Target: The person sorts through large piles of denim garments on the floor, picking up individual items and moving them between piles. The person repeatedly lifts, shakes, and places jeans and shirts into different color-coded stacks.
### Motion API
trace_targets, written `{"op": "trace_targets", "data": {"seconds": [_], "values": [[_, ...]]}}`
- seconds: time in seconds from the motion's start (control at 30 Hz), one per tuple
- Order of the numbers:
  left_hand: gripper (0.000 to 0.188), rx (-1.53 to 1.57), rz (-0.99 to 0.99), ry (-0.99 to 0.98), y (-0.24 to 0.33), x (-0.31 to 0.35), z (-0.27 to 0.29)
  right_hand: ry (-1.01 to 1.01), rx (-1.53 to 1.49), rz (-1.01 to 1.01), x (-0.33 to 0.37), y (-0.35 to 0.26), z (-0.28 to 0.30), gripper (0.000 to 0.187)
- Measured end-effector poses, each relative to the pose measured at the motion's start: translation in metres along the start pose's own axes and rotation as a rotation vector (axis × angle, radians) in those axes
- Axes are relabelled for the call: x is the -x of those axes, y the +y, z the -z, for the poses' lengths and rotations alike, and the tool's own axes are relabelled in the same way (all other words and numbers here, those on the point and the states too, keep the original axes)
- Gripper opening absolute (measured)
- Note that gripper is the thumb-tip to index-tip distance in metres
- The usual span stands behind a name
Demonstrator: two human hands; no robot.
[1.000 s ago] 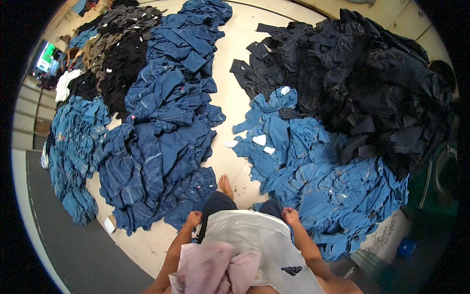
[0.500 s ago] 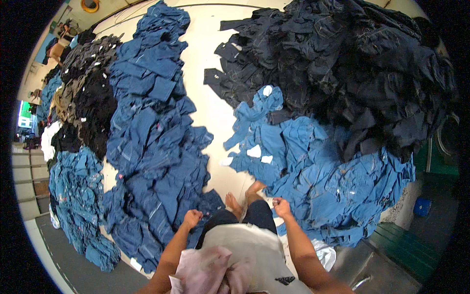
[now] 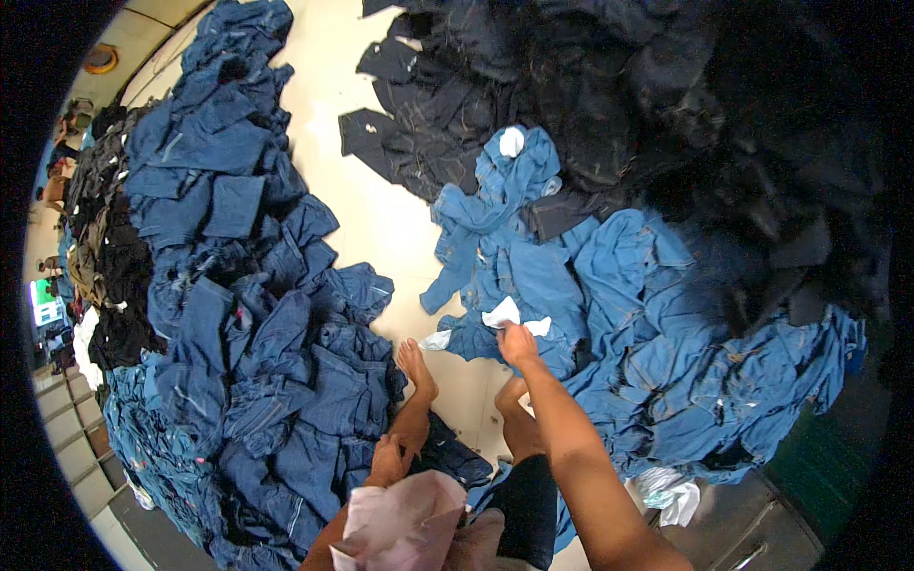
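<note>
My right hand [image 3: 517,344] reaches down to the light blue denim heap, its fingers closed at the near edge of a white scrap [image 3: 502,312]. Whether the scrap is paper or cloth I cannot tell. Around it lie crumpled light blue denim garments [image 3: 533,271], with another white scrap [image 3: 436,340] at the heap's left edge. My left hand [image 3: 388,460] rests by my left lower leg, fingers loosely apart, with no object visible in it. Beside that hand spreads a long pile of darker blue denim garments [image 3: 276,381].
A tall black denim heap [image 3: 609,124] fills the upper right. Pale floor [image 3: 367,224] runs between the piles, where my bare feet stand. Black and brown garments [image 3: 114,247] are piled at far left. A white plastic bag [image 3: 674,500] lies at lower right.
I have bent forward and turned right. My right hand has moved forward to the white scrap. My left hand has dropped to my lower leg.
</note>
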State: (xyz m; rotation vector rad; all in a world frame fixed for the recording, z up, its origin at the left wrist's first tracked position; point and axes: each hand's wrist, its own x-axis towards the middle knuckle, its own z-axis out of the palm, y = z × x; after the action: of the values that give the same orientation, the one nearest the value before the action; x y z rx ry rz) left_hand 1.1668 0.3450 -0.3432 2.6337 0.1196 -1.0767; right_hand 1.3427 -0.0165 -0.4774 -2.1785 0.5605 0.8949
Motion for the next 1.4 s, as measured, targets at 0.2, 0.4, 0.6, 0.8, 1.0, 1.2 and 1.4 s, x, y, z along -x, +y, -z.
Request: {"op": "trace_targets", "data": {"seconds": [0.2, 0.4, 0.6, 0.8, 1.0, 1.2, 1.4], "values": [[0.05, -0.172, -0.133, -0.032, -0.066, -0.028, -0.024, 0.446, 0.311, 0.406, -0.13, 0.023, -0.102, 0.041], [0.064, -0.131, -0.173, -0.082, -0.075, -0.025, -0.017, -0.257, 0.473, 0.087, -0.065, 0.059, -0.146, 0.027], [0.042, 0.288, 0.074, -0.088, -0.029, -0.038, 0.011, 0.303, -0.04, 0.098, 0.107, -0.005, -0.073, 0.03], [0.051, 1.141, 0.523, -0.243, 0.051, -0.081, 0.068, 0.139, 0.02, 0.436, 0.232, -0.107, -0.075, 0.034], [0.047, 0.741, 0.082, -0.32, 0.081, -0.075, 0.13, -0.402, -0.3, 0.607, 0.216, -0.099, -0.05, 0.031], [0.046, 0.807, 0.381, -0.014, 0.065, 0.028, 0.172, 1.087, -0.118, 0.193, -0.006, 0.045, 0.113, 0.06], [0.056, 0.74, 0.428, -0.048, 0.086, 0.029, 0.133, 0.569, 0.1, -0.45, -0.093, 0.12, 0.203, 0.063]]}}
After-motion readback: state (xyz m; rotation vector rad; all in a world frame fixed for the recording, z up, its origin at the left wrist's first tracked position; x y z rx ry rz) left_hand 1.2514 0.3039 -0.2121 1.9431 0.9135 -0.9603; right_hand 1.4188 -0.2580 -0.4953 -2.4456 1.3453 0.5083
